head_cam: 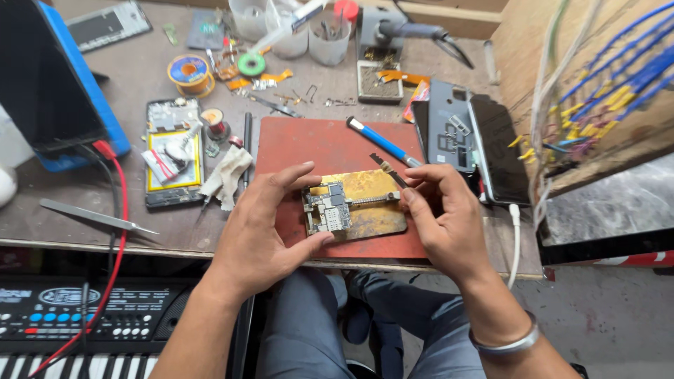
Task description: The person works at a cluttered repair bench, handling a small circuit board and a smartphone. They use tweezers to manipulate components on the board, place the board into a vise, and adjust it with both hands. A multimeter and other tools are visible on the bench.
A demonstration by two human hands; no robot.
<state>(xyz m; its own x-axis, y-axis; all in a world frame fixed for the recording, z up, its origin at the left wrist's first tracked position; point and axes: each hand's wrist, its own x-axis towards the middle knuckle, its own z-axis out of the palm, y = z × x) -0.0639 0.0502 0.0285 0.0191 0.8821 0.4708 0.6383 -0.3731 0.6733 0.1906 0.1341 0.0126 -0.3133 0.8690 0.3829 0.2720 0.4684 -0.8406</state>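
Gripping a small green-and-silver phone circuit board [328, 208], the left hand [263, 228] is curling around its left edge, thumb below and fingers above. The board is lying on a worn yellowish metal holder plate [368, 203], which is resting on a dull red rectangular work mat [309, 144] at the front of the brown workbench [133, 70]. The right hand [442, 217] is pinching narrow at the plate's right end, fingertips closing on what looks like a thin pair of metal tweezers [388, 170], though the grip itself is partly hidden.

Judging by its look, the board is light, thin and stiff, yet fragile: its shielded chips and tiny parts are likely easy to knock off, so the bare edges are the safest hold. The plate looks heavier and rigid.

A blue-handled tool [382, 142] is lying on the mat behind; an opened phone with a yellow battery [172, 151] is sitting to the left, dark phone back covers [470, 133] to the right.
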